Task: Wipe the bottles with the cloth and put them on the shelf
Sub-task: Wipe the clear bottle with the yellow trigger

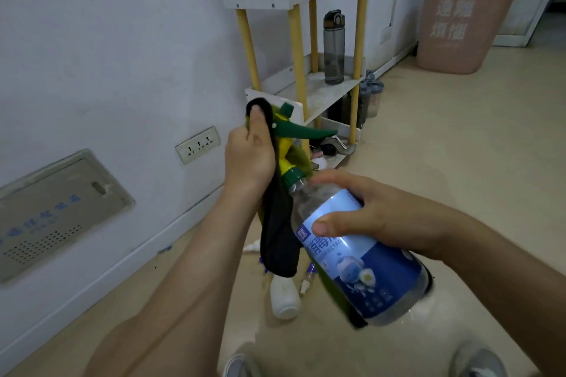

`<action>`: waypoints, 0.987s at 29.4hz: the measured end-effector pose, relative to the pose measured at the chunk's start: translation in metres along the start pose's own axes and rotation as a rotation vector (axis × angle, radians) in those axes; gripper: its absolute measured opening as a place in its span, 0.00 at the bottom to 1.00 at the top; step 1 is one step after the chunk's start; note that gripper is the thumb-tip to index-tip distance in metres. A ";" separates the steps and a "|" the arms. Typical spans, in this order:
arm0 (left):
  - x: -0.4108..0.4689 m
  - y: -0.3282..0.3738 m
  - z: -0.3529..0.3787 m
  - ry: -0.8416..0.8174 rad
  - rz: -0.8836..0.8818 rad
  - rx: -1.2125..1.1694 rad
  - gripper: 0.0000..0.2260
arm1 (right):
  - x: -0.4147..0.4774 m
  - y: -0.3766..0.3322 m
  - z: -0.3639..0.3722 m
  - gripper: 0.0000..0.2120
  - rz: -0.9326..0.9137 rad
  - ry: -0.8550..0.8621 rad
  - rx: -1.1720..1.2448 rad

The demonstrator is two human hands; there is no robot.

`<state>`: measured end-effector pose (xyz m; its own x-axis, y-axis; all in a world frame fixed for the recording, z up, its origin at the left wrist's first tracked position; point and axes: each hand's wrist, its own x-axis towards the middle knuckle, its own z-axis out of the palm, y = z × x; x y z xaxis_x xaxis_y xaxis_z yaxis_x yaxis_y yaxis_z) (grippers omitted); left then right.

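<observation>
While right hand (372, 219) grips spray bottle (364, 272), left hand (248, 159) pinches cloth (278, 239); white bottle (284, 297) on floor (444, 168), shelf (318, 95) beyond.

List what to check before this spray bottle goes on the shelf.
1. Right hand grips clear plastic spray bottle with blue label: ok.
2. Left hand holds black-and-green cloth against green-and-yellow trigger head: ok.
3. Whole bottle wiped: cannot tell.
4. Room on white shelf with yellow posts, beside grey water bottle: ok.
5. White bottle lying on floor, unshelved: not ok.
</observation>
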<state>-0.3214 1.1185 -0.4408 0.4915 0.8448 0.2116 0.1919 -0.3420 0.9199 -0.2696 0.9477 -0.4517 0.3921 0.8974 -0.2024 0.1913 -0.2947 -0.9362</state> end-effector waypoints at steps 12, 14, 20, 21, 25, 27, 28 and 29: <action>-0.017 -0.011 -0.005 -0.282 0.483 0.355 0.18 | -0.002 -0.005 0.000 0.18 0.143 -0.110 0.109; -0.012 -0.015 -0.006 -0.229 0.492 0.404 0.16 | -0.004 -0.008 0.004 0.19 0.137 -0.117 -0.045; -0.007 -0.032 0.005 -0.136 0.218 0.164 0.15 | -0.001 0.003 0.007 0.36 0.033 0.005 -0.680; -0.005 -0.035 0.006 -0.132 0.172 0.096 0.14 | 0.000 0.005 0.008 0.36 0.022 0.038 -0.727; 0.000 -0.037 0.005 -0.138 0.022 -0.070 0.08 | -0.001 0.011 0.012 0.34 -0.062 0.182 -1.055; 0.003 -0.035 0.001 -0.142 -0.054 -0.121 0.09 | 0.001 0.014 0.012 0.35 -0.108 0.241 -1.167; 0.005 -0.035 -0.002 -0.128 -0.112 -0.178 0.11 | 0.001 0.016 0.011 0.36 -0.120 0.258 -1.185; 0.007 -0.032 -0.006 -0.101 -0.180 -0.272 0.13 | 0.002 0.019 0.009 0.36 -0.116 0.261 -1.160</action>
<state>-0.3288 1.1378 -0.4666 0.5548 0.8318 0.0161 0.0567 -0.0571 0.9968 -0.2731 0.9471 -0.4727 0.4638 0.8841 0.0563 0.8837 -0.4572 -0.1005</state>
